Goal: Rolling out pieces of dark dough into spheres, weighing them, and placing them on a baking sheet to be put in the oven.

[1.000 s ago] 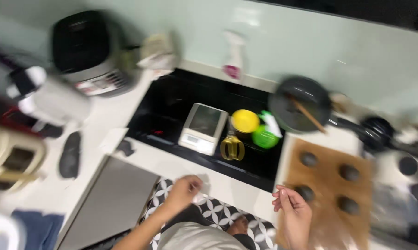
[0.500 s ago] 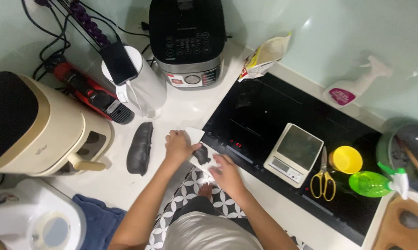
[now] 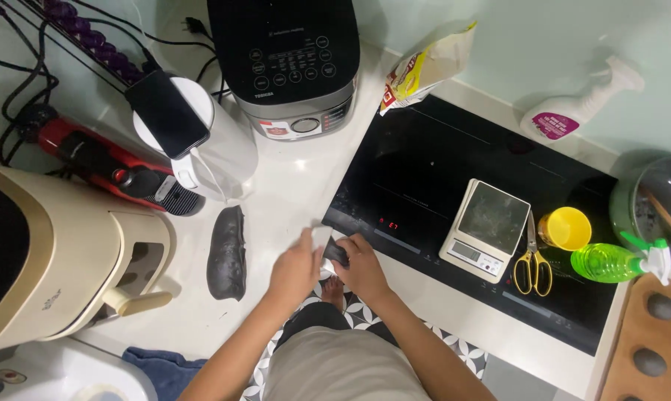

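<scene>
Kitchen scale (image 3: 485, 230), yellow scissors (image 3: 533, 268)

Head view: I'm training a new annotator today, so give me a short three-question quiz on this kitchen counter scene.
1. True or false: the yellow-handled scissors lie on the black cooktop beside the kitchen scale.
2. What do the left hand and right hand hold between them?
A. a white piece and a small dark piece
B. the yellow cup
C. the spray bottle
3. Which colour is the bottle lying right of the scissors?

Key: 1 true; 2 A; 3 green.
</scene>
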